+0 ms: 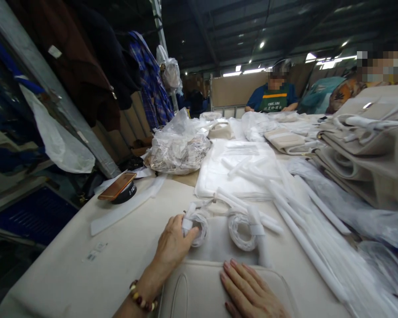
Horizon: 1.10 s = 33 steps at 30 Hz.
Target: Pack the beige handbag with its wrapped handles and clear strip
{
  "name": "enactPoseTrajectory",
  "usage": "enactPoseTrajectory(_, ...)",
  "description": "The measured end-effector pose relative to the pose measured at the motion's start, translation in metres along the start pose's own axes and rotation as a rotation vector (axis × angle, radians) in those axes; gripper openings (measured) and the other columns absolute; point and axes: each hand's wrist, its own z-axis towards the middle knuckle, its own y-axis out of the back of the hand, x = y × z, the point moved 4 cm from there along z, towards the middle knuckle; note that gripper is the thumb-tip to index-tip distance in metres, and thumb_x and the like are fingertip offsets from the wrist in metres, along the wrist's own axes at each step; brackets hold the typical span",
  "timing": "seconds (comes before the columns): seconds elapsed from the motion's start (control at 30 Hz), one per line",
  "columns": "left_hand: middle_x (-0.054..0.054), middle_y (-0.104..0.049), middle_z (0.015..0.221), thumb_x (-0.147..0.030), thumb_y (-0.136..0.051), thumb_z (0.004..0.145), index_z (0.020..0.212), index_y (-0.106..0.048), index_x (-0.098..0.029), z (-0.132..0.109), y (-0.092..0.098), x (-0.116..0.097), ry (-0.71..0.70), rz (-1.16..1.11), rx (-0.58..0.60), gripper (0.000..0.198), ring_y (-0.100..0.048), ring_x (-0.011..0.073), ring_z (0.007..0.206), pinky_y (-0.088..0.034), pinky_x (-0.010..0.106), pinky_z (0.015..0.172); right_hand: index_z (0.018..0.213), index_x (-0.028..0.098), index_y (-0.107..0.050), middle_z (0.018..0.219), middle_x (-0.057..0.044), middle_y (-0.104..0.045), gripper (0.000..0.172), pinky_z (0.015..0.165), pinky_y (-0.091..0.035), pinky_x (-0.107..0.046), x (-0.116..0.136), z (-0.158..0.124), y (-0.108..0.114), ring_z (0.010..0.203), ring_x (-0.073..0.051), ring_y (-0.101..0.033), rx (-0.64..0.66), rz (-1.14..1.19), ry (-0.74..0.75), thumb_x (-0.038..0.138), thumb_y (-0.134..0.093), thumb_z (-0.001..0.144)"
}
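Observation:
A beige bag (199,287) with a raised seam loop lies at the front edge of the table before me. At its top are two rings wrapped in clear plastic, a left ring (202,229) and a right ring (234,227); what is inside the wrapping I cannot make out. My left hand (174,240) is closed around the left ring, thumb at its opening and fingers on its outer side. White wrapping crosses both rings. My right hand (248,289) lies flat on the bag's front, fingers stretched out. The right ring stands apart from both hands.
White sheets (239,176) are stacked beyond the bag, with foam tubes (305,234) to the right. A bundle in clear plastic (181,148) stands behind. A phone (117,186) rests on a black round object. Beige bags (371,154) pile up at right. A person (275,97) sits across the table.

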Motion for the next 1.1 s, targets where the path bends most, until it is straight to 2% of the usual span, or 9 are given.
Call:
enactPoseTrajectory(0.07, 0.012, -0.060, 0.097, -0.022, -0.047, 0.080, 0.098, -0.056, -0.013, 0.005, -0.006, -0.006, -0.034, 0.009, 0.017, 0.022, -0.057, 0.0249, 0.095, -0.046, 0.038, 0.085, 0.108, 0.017, -0.067, 0.110, 0.000, -0.070, 0.031, 0.075, -0.060, -0.026, -0.001, 0.000, 0.002, 0.096, -0.017, -0.068, -0.044, 0.029, -0.044, 0.023, -0.039, 0.097)
enactPoseTrajectory(0.2, 0.009, -0.059, 0.100, -0.016, -0.046, 0.082, 0.104, -0.056, -0.014, 0.001, -0.011, -0.004, -0.116, 0.035, 0.096, 0.025, -0.056, 0.0209, 0.097, -0.044, 0.032, 0.088, 0.107, 0.019, -0.067, 0.108, 0.001, -0.070, 0.030, 0.076, -0.060, -0.025, -0.002, -0.002, 0.001, 0.095, -0.016, -0.069, -0.093, 0.056, -0.079, 0.027, -0.040, 0.097)
enactPoseTrajectory(0.33, 0.012, -0.061, 0.093, -0.015, -0.051, 0.081, 0.095, -0.060, -0.010, 0.002, -0.003, -0.006, -0.109, 0.121, 0.189, 0.018, -0.060, 0.0247, 0.088, -0.048, 0.036, 0.080, 0.107, 0.019, -0.067, 0.109, 0.001, -0.070, 0.030, 0.078, -0.059, -0.025, -0.003, -0.002, 0.000, 0.096, -0.016, -0.068, -0.098, 0.066, -0.110, 0.028, -0.040, 0.098)
enactPoseTrajectory(0.47, 0.019, -0.053, 0.118, -0.015, -0.043, 0.089, 0.119, -0.050, -0.005, 0.007, 0.006, -0.045, -0.156, 0.197, 0.093, 0.032, -0.049, 0.0289, 0.112, -0.038, 0.042, 0.098, 0.109, 0.019, -0.066, 0.112, 0.001, -0.069, 0.028, 0.082, -0.058, -0.025, 0.000, -0.002, 0.000, 0.100, -0.016, -0.067, -0.102, 0.084, -0.133, 0.028, -0.042, 0.097)
enactPoseTrajectory(0.57, 0.012, -0.058, 0.113, -0.002, -0.032, 0.089, 0.109, -0.057, -0.011, 0.015, -0.012, -0.084, -0.235, 0.192, 0.133, 0.034, -0.054, 0.0184, 0.105, -0.040, 0.028, 0.095, 0.112, 0.019, -0.065, 0.115, 0.001, -0.068, 0.029, 0.085, -0.057, -0.027, 0.000, -0.004, -0.001, 0.103, -0.016, -0.065, -0.084, 0.098, -0.145, 0.026, -0.041, 0.097)
enactPoseTrajectory(0.67, 0.012, -0.063, 0.105, 0.002, -0.036, 0.087, 0.100, -0.061, -0.008, 0.028, -0.044, -0.106, -0.212, 0.241, 0.204, 0.030, -0.058, 0.0192, 0.102, -0.045, 0.031, 0.092, 0.112, 0.018, -0.065, 0.113, 0.001, -0.069, 0.029, 0.086, -0.056, -0.025, 0.001, -0.006, -0.004, 0.102, -0.016, -0.066, -0.092, 0.073, -0.129, 0.025, -0.042, 0.096)
enactPoseTrajectory(0.77, 0.008, -0.064, 0.103, -0.013, -0.046, 0.093, 0.099, -0.061, -0.010, 0.043, -0.068, -0.109, -0.187, 0.294, 0.247, 0.016, -0.060, 0.0199, 0.100, -0.048, 0.040, 0.091, 0.109, 0.019, -0.066, 0.109, 0.003, -0.071, 0.028, 0.086, -0.055, -0.023, 0.002, -0.007, -0.009, 0.098, -0.014, -0.067, -0.143, 0.048, -0.114, 0.025, -0.041, 0.096)
enactPoseTrajectory(0.87, 0.006, -0.065, 0.100, -0.024, -0.054, 0.092, 0.097, -0.062, -0.012, 0.052, -0.076, -0.107, -0.192, 0.327, 0.301, 0.015, -0.062, 0.0191, 0.095, -0.051, 0.041, 0.087, 0.099, 0.020, -0.068, 0.099, 0.004, -0.074, 0.031, 0.089, -0.052, -0.021, 0.003, -0.006, -0.010, 0.090, -0.012, -0.069, -0.297, 0.057, -0.211, 0.030, -0.039, 0.097)
enactPoseTrajectory(1.1, 0.009, -0.067, 0.104, -0.020, -0.048, 0.094, 0.101, -0.062, -0.011, 0.060, -0.080, -0.103, -0.193, 0.357, 0.383, 0.018, -0.062, 0.0209, 0.101, -0.048, 0.042, 0.091, 0.081, 0.024, -0.069, 0.082, 0.010, -0.074, 0.040, 0.106, -0.036, -0.022, 0.004, -0.003, -0.016, 0.078, -0.007, -0.069, -0.534, 0.004, -0.332, 0.025, -0.033, 0.100)
